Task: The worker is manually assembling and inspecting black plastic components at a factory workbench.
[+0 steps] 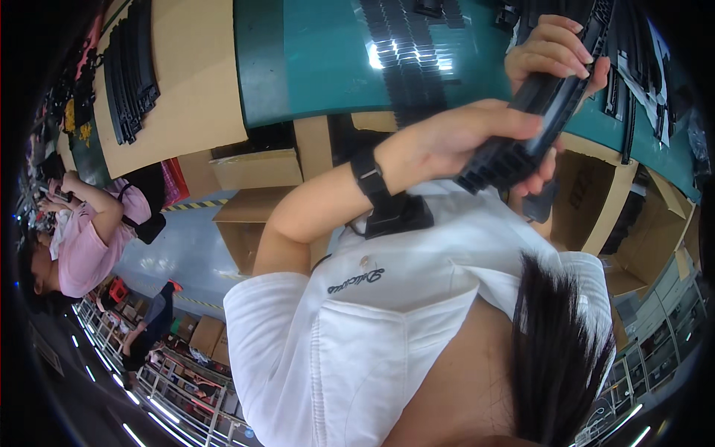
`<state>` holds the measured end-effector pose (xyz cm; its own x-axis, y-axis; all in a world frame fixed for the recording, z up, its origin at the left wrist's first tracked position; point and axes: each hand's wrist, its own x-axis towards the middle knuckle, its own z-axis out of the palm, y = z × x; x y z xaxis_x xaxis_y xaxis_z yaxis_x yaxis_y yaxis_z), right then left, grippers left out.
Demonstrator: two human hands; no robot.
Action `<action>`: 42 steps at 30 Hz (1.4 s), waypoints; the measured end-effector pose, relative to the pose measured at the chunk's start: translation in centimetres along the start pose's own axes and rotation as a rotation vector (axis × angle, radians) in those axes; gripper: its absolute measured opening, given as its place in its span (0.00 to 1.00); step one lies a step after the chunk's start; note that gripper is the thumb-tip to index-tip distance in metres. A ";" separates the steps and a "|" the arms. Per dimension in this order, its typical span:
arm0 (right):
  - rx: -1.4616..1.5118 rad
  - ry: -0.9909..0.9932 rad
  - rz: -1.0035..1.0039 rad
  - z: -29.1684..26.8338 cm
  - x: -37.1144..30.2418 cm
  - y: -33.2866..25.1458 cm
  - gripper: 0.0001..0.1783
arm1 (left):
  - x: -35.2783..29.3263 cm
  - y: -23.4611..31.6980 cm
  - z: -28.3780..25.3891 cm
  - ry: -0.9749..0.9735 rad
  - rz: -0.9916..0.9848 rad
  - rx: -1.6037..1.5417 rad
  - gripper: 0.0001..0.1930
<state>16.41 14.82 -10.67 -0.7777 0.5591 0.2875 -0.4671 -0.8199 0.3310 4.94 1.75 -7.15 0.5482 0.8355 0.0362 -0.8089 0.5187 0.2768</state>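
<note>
- In the head view, the bundle of black strips (547,97) is at the upper right of the frame, raised in front of the chest and overlapping the edge of the counter (320,59).
- The left hand (450,138), with a dark band (366,175) at its wrist, is closed around the lower part of the bundle: thumb pressed along the top, fingertips curled up from the far side.
- The right hand (551,54) is wrapped around the upper part, fingers bent over it and thumb against the opposite edge, so both hands have hold of the same bundle.
- As a judgement, the pieces could slide lengthwise on one another or fan out if either grip loosens, since they look smooth and separate at the lower end.
- Squeezing unevenly, or twisting one end against the other, might bend or scuff a strip; the upper tip could also catch on the loose strips (629,86) near it at the far right.
- The bundle's long axis runs diagonally, from the stepped end at lower left, pointing toward the torso, to the far end at upper right, which points up and away toward the frame's top edge.
- On the counter at top centre lie rows of dark pieces (406,63); at upper left, more curved black strips (130,71) rest on a cardboard sheet (197,67).
</note>
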 end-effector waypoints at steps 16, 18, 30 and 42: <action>-0.490 0.340 -0.191 2.3 -4.7 -4.6 0.25 | -2.8 -0.7 -3.1 1.140 0.698 2.250 0.07; -0.443 0.369 -0.172 2.4 -4.5 -4.6 0.22 | -2.5 -0.9 -2.9 1.173 0.626 2.283 0.07; -0.423 0.394 -0.365 4.9 -1.1 1.9 0.14 | -3.5 2.1 3.7 0.756 0.802 1.893 0.08; -0.286 0.333 -0.194 5.1 0.5 3.2 0.14 | -4.0 6.4 1.5 0.145 1.354 2.313 0.12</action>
<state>16.71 13.13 -4.86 -0.7353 0.6737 -0.0741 -0.6778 -0.7314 0.0757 -2.14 1.47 -4.08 0.1989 0.4442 0.8736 0.7396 -0.6529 0.1636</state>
